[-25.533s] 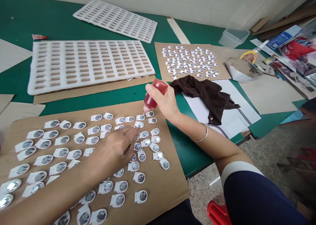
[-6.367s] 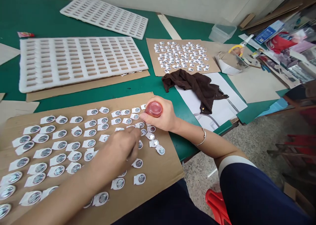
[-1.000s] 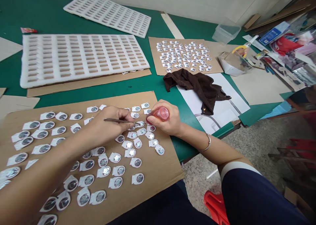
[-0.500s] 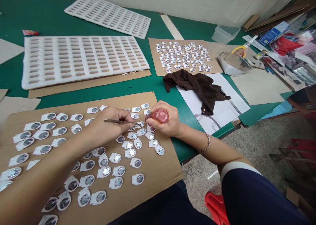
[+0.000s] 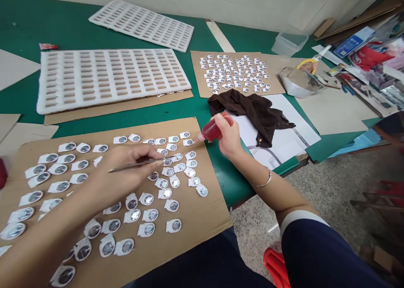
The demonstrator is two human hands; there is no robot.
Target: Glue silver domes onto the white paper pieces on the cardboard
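My left hand [image 5: 124, 168] pinches thin metal tweezers [image 5: 121, 168], whose tip reaches in among small round metal pieces on white paper tabs. My right hand [image 5: 229, 134] is wrapped around a red squeeze bottle [image 5: 212, 129], tilted with its nozzle pointing down and left. The nozzle end is close to a metal piece [image 5: 188, 142] near the right edge of a cardboard sheet [image 5: 195, 220]. Several such pieces lie in loose rows across the sheet. My left forearm hides some of them. Whether the tweezers touch a piece, I cannot tell.
Two white slotted foam trays [image 5: 41, 86] lie toward the back of the green table. A second cardboard sheet [image 5: 197, 75] bears more tabbed pieces. A dark brown cloth [image 5: 252, 111] rests on white paper to the right. Behind it are a clear container [image 5: 288, 44] and clutter.
My right hand has moved right and up, turning the bottle so its nozzle shows. My left hand has shifted slightly left and down with the tweezers.
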